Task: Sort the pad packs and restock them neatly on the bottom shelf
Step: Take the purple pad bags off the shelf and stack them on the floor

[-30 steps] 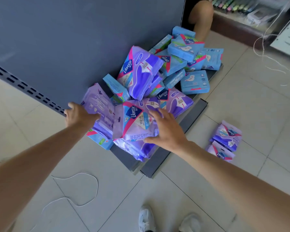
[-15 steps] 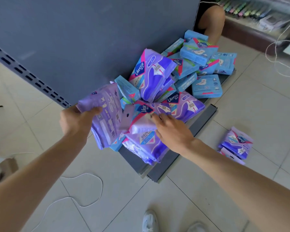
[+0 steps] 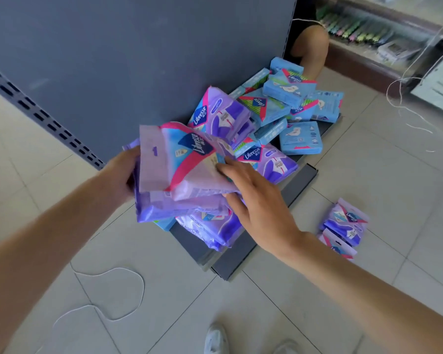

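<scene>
Several purple packs (image 3: 169, 172) in left hand (image 3: 120, 175), grip half hidden; right hand (image 3: 261, 203) seemingly pinching.

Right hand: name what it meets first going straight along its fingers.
The pale purple pack held up by the left hand; the right hand pinches its near corner, so nothing lies between.
</scene>
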The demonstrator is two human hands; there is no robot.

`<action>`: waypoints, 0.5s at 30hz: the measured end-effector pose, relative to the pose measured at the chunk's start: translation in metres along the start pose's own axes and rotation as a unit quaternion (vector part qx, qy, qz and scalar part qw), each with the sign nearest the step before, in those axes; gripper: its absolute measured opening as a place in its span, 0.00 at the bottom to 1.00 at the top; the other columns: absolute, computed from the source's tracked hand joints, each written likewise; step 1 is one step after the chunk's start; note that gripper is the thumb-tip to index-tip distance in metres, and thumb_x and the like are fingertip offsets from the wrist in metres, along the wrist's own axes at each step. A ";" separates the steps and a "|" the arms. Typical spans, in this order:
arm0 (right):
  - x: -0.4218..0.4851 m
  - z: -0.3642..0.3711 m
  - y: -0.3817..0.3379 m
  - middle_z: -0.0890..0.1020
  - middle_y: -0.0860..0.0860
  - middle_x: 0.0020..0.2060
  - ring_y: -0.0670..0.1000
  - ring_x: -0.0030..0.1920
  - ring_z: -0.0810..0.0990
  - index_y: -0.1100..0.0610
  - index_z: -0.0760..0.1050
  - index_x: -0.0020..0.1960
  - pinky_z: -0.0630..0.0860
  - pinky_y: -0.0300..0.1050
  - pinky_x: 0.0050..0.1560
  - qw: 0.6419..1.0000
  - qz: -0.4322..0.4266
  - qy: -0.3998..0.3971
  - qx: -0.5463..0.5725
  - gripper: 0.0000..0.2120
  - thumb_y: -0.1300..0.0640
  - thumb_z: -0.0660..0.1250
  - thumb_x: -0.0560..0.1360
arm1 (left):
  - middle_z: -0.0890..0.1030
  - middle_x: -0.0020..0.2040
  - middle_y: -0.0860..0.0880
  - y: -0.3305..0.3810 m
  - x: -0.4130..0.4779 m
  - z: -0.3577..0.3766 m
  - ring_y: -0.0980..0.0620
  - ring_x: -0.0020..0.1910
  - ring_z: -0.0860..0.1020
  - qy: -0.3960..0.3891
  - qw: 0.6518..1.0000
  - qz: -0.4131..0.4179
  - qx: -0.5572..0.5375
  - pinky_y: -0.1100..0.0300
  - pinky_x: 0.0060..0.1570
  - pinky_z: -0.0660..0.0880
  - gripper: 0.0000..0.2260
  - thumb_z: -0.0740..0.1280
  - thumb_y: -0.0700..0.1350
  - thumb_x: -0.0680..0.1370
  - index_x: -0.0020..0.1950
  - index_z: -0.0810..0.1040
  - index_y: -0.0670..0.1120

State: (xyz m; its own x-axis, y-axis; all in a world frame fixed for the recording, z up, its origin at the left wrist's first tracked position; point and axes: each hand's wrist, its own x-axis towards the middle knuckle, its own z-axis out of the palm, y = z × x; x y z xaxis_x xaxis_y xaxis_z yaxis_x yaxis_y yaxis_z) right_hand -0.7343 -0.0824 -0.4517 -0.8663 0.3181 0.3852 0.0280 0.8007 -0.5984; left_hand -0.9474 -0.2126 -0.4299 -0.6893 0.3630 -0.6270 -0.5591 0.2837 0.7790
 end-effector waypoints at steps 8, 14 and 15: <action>0.000 -0.024 0.013 0.77 0.47 0.33 0.47 0.33 0.69 0.59 0.74 0.48 0.65 0.39 0.36 0.965 0.165 0.186 0.086 0.02 0.60 0.65 0.77 | 0.81 0.34 0.46 -0.025 -0.001 0.035 0.51 0.30 0.80 0.099 0.987 0.042 -0.118 0.53 0.45 0.80 0.05 0.71 0.38 0.74 0.42 0.75 0.43; 0.011 -0.059 0.035 0.83 0.46 0.32 0.45 0.32 0.81 0.58 0.78 0.45 0.79 0.39 0.40 0.675 0.385 0.288 0.560 0.10 0.69 0.61 0.76 | 0.79 0.51 0.42 -0.043 -0.014 0.057 0.47 0.42 0.80 -0.037 0.985 0.030 -0.163 0.56 0.49 0.79 0.18 0.67 0.34 0.69 0.58 0.77 0.41; 0.009 -0.059 0.035 0.84 0.48 0.33 0.46 0.33 0.83 0.59 0.77 0.46 0.80 0.40 0.39 0.646 0.398 0.256 0.599 0.10 0.68 0.60 0.77 | 0.78 0.53 0.42 -0.044 -0.017 0.061 0.45 0.46 0.79 -0.057 0.983 0.028 -0.175 0.54 0.54 0.77 0.17 0.66 0.35 0.68 0.57 0.77 0.41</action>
State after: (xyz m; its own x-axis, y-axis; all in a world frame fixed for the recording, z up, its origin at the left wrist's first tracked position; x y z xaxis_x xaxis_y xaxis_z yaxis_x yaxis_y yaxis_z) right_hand -0.7120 -0.0214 -0.4281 -0.5288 0.7585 -0.3809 -0.3082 -0.5898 -0.7465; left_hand -0.8827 -0.1769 -0.4535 -0.6777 0.4728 -0.5632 -0.6603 -0.0543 0.7490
